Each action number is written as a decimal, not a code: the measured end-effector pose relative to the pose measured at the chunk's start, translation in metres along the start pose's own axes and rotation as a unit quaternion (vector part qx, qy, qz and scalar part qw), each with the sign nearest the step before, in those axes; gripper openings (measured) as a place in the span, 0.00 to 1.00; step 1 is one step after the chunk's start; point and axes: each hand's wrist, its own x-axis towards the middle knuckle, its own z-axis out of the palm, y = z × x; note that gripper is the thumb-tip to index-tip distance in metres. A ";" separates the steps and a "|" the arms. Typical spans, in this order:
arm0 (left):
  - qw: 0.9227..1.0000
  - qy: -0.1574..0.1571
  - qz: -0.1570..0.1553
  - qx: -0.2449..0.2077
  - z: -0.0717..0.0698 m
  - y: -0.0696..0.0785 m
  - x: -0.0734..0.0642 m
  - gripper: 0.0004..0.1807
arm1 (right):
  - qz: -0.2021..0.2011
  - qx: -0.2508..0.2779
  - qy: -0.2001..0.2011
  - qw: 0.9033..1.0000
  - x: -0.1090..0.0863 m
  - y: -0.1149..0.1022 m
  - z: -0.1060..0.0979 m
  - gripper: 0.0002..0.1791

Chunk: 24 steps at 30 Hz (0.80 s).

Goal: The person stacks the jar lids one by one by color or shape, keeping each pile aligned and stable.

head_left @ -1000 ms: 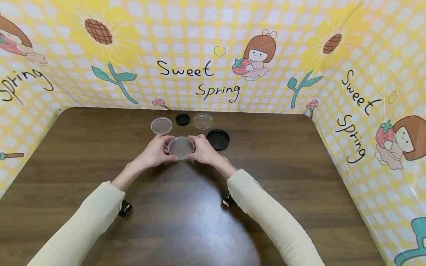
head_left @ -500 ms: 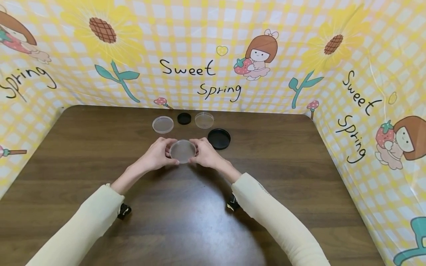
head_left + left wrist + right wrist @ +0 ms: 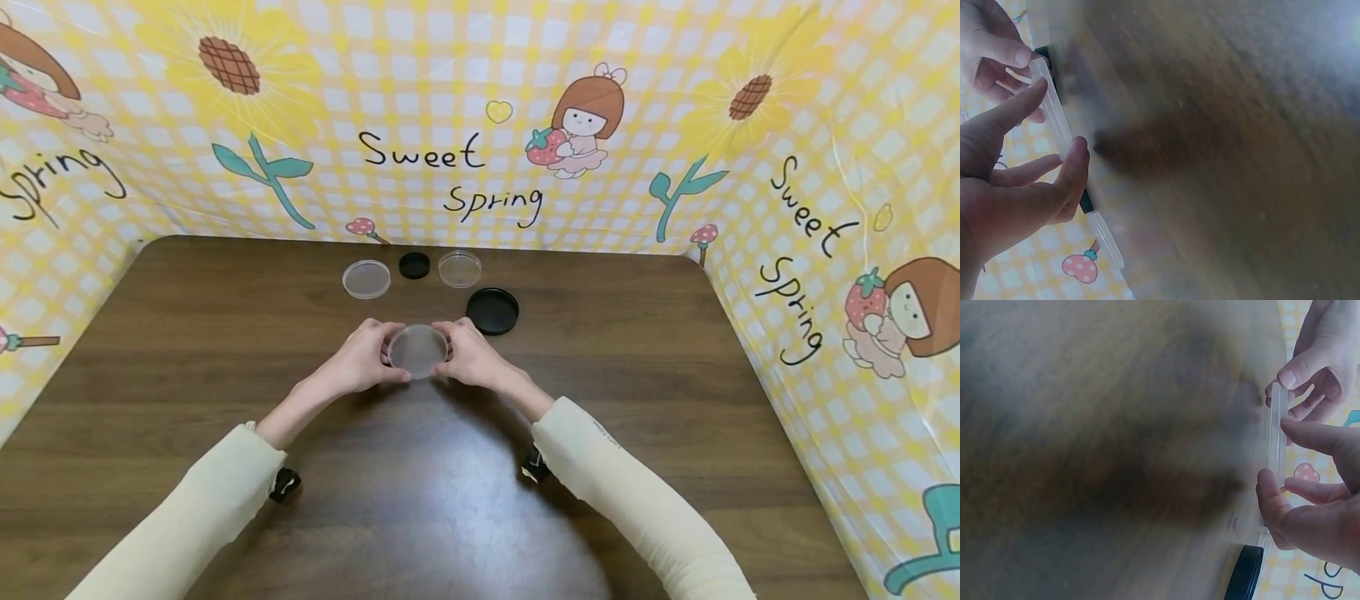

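A clear, shallow round petri dish is held level between both hands, a little above the table. My left hand grips its left rim between thumb and fingers. On the opposite side, my right hand grips the rim the same way. Seen edge-on in the left wrist view, the petri dish shows a double wall line, with fingertips along its rim. The right wrist view also has the petri dish side-on, pinched by both hands, with table below it.
Behind the hands stand a clear round dish, a small black round dish and another clear dish. A larger black dish lies just beyond my right hand. A yellow checked cloth walls the table's back and sides.
Both hands have drawn the petri dish toward the body and slightly right, keeping their grip. The other dishes have stayed on the table.
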 end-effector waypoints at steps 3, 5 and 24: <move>1.000 -0.007 0.002 -0.002 0.000 -0.001 -0.004 0.40 | -0.001 0.003 -0.005 1.000 -0.002 0.000 0.004 0.37; 1.000 -0.013 0.004 -0.005 0.000 -0.002 -0.007 0.40 | -0.003 0.006 -0.006 1.000 -0.004 -0.001 0.007 0.37; 0.995 -0.023 0.013 -0.094 -0.003 -0.012 -0.030 0.40 | 0.021 0.126 0.002 0.992 -0.018 -0.007 0.021 0.35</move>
